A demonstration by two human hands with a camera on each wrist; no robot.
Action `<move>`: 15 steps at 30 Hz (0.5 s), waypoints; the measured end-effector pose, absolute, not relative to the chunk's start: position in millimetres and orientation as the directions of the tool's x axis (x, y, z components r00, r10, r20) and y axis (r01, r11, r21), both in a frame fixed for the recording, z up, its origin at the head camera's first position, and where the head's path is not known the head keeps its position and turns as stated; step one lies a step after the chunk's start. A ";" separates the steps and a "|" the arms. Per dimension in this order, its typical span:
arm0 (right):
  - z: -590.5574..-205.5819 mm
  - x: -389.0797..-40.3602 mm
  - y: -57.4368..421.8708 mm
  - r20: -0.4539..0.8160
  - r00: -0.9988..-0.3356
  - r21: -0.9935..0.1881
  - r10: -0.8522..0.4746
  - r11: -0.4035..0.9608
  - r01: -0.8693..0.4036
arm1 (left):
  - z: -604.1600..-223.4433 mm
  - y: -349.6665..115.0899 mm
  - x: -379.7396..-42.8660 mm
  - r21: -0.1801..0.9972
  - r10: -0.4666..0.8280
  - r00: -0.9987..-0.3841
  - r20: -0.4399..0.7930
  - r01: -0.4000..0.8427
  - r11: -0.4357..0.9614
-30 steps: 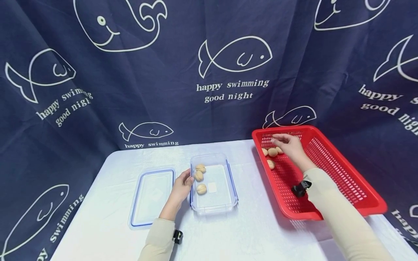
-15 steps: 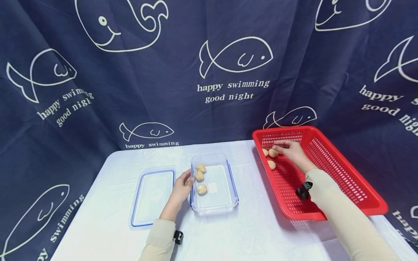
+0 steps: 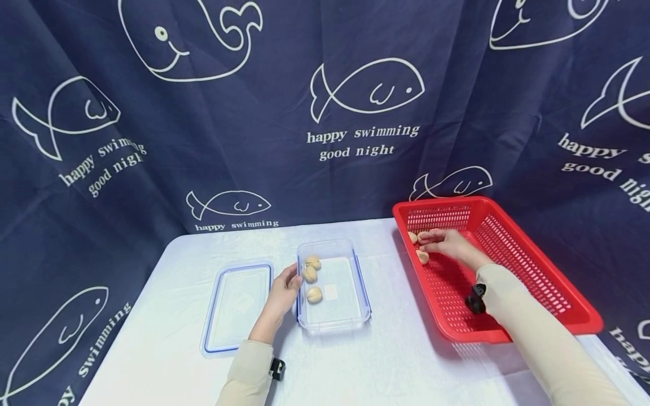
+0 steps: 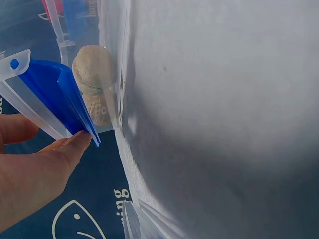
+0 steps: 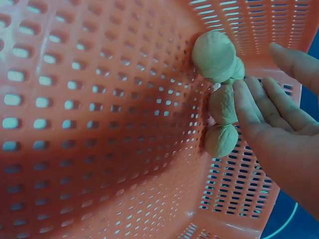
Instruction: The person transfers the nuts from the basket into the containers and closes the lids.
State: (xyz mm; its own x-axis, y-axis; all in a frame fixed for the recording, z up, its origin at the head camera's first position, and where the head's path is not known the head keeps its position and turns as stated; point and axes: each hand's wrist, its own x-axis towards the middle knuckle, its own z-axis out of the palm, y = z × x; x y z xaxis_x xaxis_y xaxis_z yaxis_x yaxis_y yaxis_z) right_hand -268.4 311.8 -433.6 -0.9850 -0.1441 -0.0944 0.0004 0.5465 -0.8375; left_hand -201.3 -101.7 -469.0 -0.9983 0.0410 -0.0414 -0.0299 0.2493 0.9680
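In the head view my left hand [image 3: 281, 290] is at the left wall of a clear plastic food container [image 3: 339, 324]. In the left wrist view its fingertips touch the outside of the container's blue side latch [image 4: 57, 94]. Three walnuts [image 3: 314, 294] lie inside along that wall. My right hand [image 3: 449, 247] reaches into a red plastic basket [image 3: 429, 299], with its fingertips at walnuts [image 3: 422, 257] in the far left corner. In the right wrist view its thumb stands apart from the fingers, which are right beside a walnut [image 5: 223, 104]. Part of the walnut group is hidden behind the fingers.
A clear lid [image 3: 236, 310] with a blue seal lies left of the container on the white-covered table [image 3: 376, 361]. A dark blue curtain [image 3: 355, 186] with fish prints hangs behind the table. The basket's raised rim surrounds the right hand's reach.
My right hand has come down and a little nearer among the walnuts in the basket, covering more of them. The left hand and the container stay in place.
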 end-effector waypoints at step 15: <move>-449.6 -269.6 311.5 -0.141 -0.974 -0.737 -0.178 0.676 -0.017 | -470.2 -102.0 -200.7 0.970 0.043 -0.999 -0.033 -0.022 0.241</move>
